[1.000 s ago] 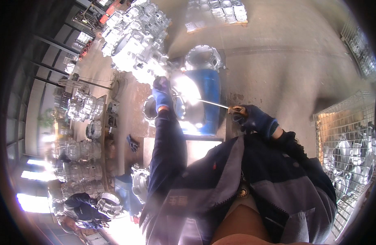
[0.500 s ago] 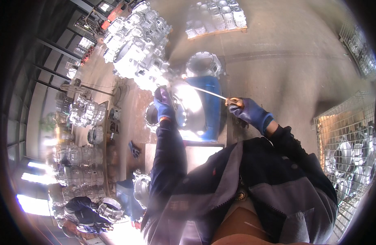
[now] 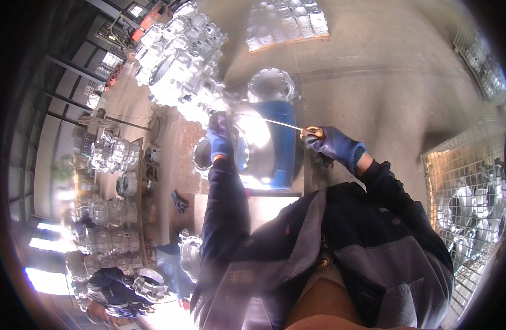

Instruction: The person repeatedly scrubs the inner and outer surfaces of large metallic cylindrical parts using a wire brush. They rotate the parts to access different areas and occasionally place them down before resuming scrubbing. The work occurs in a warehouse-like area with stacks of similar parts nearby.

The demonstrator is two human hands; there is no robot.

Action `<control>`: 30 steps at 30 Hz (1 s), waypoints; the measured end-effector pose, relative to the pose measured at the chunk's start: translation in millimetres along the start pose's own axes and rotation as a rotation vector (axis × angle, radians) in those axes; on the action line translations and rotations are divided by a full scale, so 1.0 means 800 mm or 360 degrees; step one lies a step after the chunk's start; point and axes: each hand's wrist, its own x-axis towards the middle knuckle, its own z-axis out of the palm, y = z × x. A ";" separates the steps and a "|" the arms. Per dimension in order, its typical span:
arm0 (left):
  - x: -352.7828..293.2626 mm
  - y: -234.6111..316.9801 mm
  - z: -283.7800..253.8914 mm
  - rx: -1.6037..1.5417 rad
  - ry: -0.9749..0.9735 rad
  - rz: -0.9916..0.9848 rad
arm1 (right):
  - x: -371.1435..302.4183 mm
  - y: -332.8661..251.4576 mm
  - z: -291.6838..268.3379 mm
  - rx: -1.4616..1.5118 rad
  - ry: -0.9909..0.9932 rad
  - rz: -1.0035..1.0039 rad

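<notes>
A bright silver metal housing (image 3: pixel 259 151) lies over a blue plastic drum (image 3: pixel 286 148); strong glare washes out part of it. At its left side is my gloved left hand (image 3: pixel 220 136), fingers closed on the edge. My gloved right hand (image 3: pixel 331 145) is off to the right, closed round the yellowish-brown handle of a thin straight rod tool (image 3: pixel 275 122). The shaft points left across the upper part of the housing. Glare hides its tip, so I cannot tell whether it touches the metal.
A ring-shaped casting (image 3: pixel 271 85) stands just beyond the drum, and another casting (image 3: pixel 202 154) is left of my left hand. Many silver castings (image 3: pixel 181 77) are piled at the upper left. A wire cage (image 3: pixel 467 192) stands right. A co-worker (image 3: pixel 112 286) bends at the lower left.
My right hand has shifted slightly left with the rod tool, whose shaft reaches further over the housing. My left hand stays on the housing's edge.
</notes>
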 end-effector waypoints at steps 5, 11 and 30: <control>0.001 -0.001 -0.001 -0.0112 -0.0004 -0.0046 | 0.007 0.001 0.003 -0.0051 0.0031 -0.0038; 0.010 -0.013 -0.003 -0.0143 0.0036 -0.0037 | 0.005 -0.021 -0.003 -0.0015 0.0076 0.0137; 0.006 0.012 0.000 0.0539 0.0152 0.0276 | 0.025 -0.035 0.005 0.0478 -0.0040 0.0484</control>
